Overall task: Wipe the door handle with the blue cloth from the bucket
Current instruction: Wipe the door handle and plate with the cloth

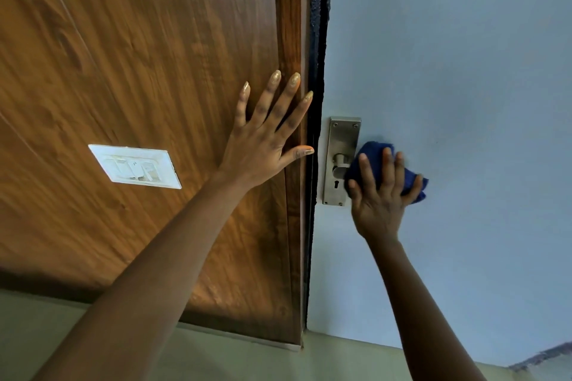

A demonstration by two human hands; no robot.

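A pale blue door (448, 71) fills the right half of the view. On its left edge is a steel plate (342, 136) with a keyhole, and the stub of the door handle (340, 161) shows at its middle. My right hand (382, 195) presses a dark blue cloth (376, 155) over the lever, so the lever itself is hidden. My left hand (266, 136) lies flat with spread fingers on the brown wooden panel (139, 71) beside the door's edge, holding nothing.
A white switch plate (134, 165) is set in the wooden panel at the left. A dark gap (315, 40) runs between the panel and the door. A pale floor strip (93, 325) runs along the bottom.
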